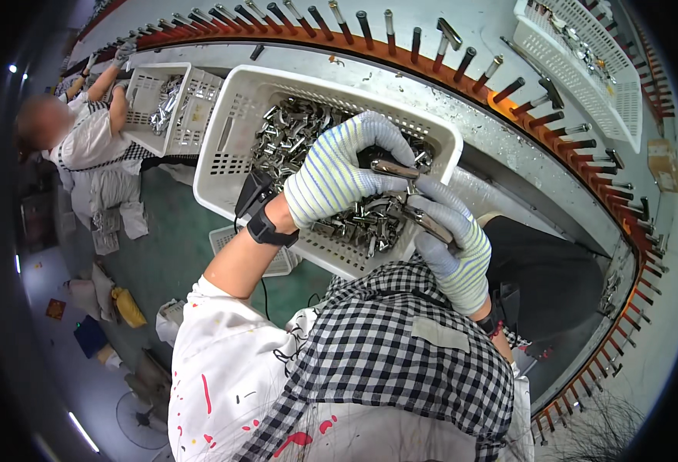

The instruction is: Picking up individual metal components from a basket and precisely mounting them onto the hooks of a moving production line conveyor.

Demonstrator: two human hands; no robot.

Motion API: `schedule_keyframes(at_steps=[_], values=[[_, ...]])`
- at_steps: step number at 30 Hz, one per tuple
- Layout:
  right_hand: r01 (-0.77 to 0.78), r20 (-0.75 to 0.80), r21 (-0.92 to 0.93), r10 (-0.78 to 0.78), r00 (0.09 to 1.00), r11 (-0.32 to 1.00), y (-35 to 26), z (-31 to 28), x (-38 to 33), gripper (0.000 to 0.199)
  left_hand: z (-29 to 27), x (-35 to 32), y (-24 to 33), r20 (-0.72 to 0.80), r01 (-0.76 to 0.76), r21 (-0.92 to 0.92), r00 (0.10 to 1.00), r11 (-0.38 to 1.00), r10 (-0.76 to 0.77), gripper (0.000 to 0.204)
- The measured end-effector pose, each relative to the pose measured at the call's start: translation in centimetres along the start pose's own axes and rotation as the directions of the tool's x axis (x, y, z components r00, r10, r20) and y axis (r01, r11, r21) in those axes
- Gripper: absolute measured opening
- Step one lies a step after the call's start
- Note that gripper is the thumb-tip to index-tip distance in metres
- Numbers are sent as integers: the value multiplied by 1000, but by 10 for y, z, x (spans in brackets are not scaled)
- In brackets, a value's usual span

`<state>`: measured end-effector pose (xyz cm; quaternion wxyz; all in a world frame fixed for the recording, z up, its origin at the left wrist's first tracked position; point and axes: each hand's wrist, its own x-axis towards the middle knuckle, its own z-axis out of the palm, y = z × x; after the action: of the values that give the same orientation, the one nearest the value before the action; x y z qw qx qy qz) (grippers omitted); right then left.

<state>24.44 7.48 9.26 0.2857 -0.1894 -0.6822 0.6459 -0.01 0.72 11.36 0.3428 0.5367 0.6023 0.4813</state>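
My left hand (pixel 339 173) pinches 1 metal piece (pixel 394 169) over the white basket (pixel 235 123), its long axis running 9 to 3. My right hand (pixel 454 246), at 4 o'clock, grips another piece (pixel 431 225).

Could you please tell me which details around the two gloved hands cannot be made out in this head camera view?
- Left hand in a striped knit glove: its palm side and grip are turned away.
- Right hand: covers most of the slim metal piece it holds.
- White perforated plastic basket: the small shiny metal parts are too tangled to count, and the hands hide many.
- Rear white basket: contents too small to identify.
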Motion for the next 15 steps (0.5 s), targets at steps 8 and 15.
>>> schedule_keyframes(at_steps=[8,15], values=[[-127,100,-62,133,986,990,4,6,2,37,-39,11,-26,492,-63,202,869,977,-46,59],[-154,158,-167,180,971,974,17,7,-7,39,-85,146,-64,-90,385,-354,893,852,-441,95]])
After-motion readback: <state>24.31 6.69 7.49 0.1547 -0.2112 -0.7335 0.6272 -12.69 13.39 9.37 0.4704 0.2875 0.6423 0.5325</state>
